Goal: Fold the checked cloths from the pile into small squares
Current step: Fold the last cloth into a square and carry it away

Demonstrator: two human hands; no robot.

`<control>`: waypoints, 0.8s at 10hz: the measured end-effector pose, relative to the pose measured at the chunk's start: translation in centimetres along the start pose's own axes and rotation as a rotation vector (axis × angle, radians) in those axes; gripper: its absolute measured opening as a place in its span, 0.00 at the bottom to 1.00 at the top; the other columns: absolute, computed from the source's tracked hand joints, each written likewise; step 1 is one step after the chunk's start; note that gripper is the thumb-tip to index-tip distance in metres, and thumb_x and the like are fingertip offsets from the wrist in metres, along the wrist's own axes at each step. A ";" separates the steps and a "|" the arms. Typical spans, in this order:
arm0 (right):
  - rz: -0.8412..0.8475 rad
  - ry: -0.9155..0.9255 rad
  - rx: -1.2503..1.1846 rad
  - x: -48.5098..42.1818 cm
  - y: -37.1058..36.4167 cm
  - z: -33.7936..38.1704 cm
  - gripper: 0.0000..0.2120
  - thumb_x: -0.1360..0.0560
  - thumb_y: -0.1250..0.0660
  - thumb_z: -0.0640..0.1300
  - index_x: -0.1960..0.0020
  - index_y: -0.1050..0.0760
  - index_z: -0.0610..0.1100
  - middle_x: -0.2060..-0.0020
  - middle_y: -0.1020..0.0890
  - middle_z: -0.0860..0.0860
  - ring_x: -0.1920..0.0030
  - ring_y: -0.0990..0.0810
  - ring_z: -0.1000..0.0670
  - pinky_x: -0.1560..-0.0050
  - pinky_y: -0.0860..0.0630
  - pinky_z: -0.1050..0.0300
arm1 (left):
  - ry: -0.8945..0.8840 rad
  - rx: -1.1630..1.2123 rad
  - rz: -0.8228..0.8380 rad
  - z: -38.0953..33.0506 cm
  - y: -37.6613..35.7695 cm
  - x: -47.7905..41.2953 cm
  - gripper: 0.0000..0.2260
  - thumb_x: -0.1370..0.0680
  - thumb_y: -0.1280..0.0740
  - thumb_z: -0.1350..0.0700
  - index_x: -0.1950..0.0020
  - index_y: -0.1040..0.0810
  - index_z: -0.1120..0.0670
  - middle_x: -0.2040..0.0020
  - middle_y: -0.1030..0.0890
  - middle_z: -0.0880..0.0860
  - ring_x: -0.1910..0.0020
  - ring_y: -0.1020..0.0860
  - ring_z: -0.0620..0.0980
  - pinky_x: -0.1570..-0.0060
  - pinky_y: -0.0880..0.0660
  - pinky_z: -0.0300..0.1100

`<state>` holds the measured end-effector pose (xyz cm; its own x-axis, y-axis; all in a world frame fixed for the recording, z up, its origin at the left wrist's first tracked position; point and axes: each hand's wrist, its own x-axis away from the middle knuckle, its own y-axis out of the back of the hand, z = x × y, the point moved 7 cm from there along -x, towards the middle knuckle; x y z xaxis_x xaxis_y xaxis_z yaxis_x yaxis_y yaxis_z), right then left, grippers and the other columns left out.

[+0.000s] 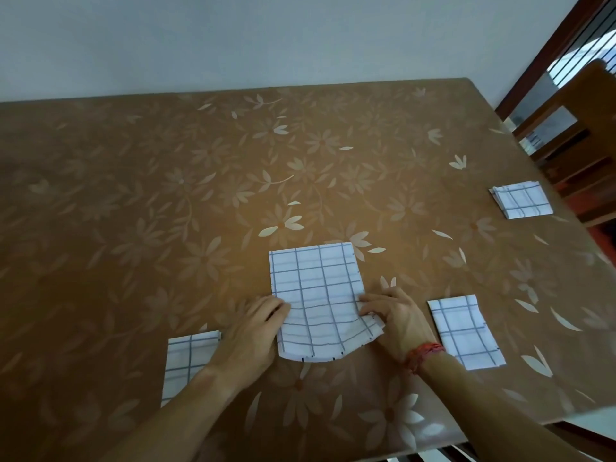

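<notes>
Left hand (248, 331): laid at the left edge of the cloth (320, 288); fingers held together and curled onto that edge, which seems to be pinched, though the thumb is hidden.
Right hand (396, 320): set at the cloth's right edge, which is pinched between thumb and curled fingers.
Table (166, 195): covered in brown, flower-patterned sheeting; every cloth is borne on it.
Chair (573, 135): wooden, seen past the table's far right corner.
Cloth: white with dark checks, placed centrally at the near side; far part laid flat, near edge raised off the table in a curve between both hands.
Left cloth (186, 358): checked, laid flat just beside the left hand, partly covered by the left forearm.
Right cloth (465, 331): folded to an oblong, laid flat near the right wrist.
Stack (521, 200): folded checked squares, piled by the table's right edge, well apart from the rest.
Thread (423, 355): red, tied round the right wrist.
</notes>
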<state>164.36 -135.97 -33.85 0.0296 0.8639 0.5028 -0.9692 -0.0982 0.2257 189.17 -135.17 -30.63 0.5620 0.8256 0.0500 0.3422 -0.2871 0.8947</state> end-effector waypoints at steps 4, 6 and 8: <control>-0.230 0.548 0.708 3.5 -0.2 4.0 0.11 0.37 0.22 0.39 0.57 0.18 0.50 0.60 0.24 0.59 0.58 0.24 0.56 0.57 0.22 0.61 | 0.089 -0.050 -0.191 0.4 1.1 0.2 0.13 0.31 0.26 0.66 0.48 0.18 0.56 0.51 0.20 0.48 0.49 0.26 0.48 0.48 0.35 0.37; -0.274 0.449 0.768 2.0 0.3 4.5 0.06 0.29 0.27 0.47 0.56 0.20 0.45 0.61 0.20 0.51 0.61 0.20 0.48 0.62 0.23 0.59 | 0.255 0.053 -0.265 1.2 1.6 -0.7 0.03 0.27 0.27 0.62 0.58 0.19 0.55 0.63 0.21 0.48 0.60 0.24 0.50 0.55 0.26 0.50; -0.260 0.287 0.729 -0.4 0.8 4.2 0.08 0.27 0.34 0.54 0.54 0.25 0.50 0.64 0.20 0.56 0.63 0.24 0.54 0.66 0.33 0.67 | 0.405 0.154 -0.253 2.3 1.2 -1.4 0.02 0.24 0.31 0.55 0.55 0.23 0.51 0.64 0.24 0.44 0.63 0.27 0.45 0.57 0.26 0.47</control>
<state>164.60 -138.45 -30.41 0.0719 0.9861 0.1497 -0.5352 -0.0885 0.8401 190.58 -137.80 -30.63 0.1201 0.9921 0.0351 0.5544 -0.0964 0.8266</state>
